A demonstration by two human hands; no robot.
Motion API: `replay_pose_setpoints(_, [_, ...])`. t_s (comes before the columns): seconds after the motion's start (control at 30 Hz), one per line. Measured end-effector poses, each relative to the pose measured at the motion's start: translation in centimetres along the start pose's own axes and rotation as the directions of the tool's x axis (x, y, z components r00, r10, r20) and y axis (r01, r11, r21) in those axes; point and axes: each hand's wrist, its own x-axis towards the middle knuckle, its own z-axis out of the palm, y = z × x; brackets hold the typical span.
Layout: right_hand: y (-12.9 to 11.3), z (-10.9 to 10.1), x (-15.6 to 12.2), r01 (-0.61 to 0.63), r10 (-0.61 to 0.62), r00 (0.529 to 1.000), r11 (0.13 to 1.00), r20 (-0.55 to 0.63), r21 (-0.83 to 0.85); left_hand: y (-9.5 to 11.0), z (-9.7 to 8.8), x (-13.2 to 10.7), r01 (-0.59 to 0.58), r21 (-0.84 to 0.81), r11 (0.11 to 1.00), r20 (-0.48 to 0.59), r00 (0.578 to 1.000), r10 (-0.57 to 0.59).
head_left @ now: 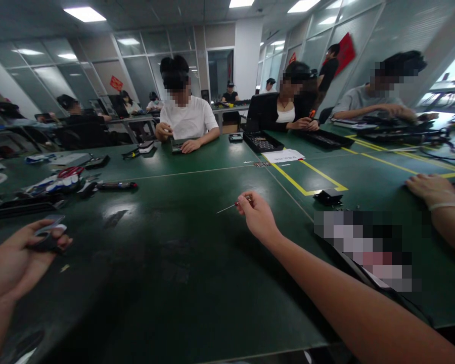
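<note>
Fingers (244, 202) of the right hand (261, 218) pinched a thin rod (226, 208) over the green table (220, 293); the left hand (32, 247) gripped a dark object (43, 243); a loose pinch risked dropping the rod

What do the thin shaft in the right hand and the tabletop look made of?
Thin shaft: probably metal, smooth, going by its straight, slender, pale look. Tabletop: green and satiny, with soft glare at left; perhaps rubber matting or laminate, I can't tell which.
</note>
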Motion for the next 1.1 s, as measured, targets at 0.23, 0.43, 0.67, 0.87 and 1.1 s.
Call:
replay_pose_setpoints(0.23, [-0.2,-0.3,0.0,0.022,-0.021,0.999,1.000,-0.050,0.008,0.2,12.1,-2.5,0.044,-0.122,0.992,0.328,0.945,-0.002])
replay_pose_setpoints(0.43, [-0.3,-0.5,0.3,0.036,-0.032,0.996,0.999,-0.082,0.039,-1.0,21.2,-4.6,-0.017,-0.143,0.990,0.631,0.768,0.104])
replay_pose_setpoints(0.67, [-0.9,-0.6,0.4,0.043,-0.034,0.988,0.998,-0.154,0.053,-2.6,26.3,-7.5,0.094,-0.166,0.982,0.814,0.574,0.083])
replay_pose_setpoints(0.87, [-1.2,-1.0,0.6,0.048,-0.033,0.968,0.997,-0.247,0.055,-3.8,27.8,-8.5,0.051,-0.153,0.987,0.799,0.595,0.093])
replay_pose_setpoints(1.1, [-1.8,-1.2,0.4,0.111,-0.073,0.943,0.988,-0.324,0.103,-4.7,27.9,-8.0,-0.409,-0.100,0.907,0.728,0.591,0.347])
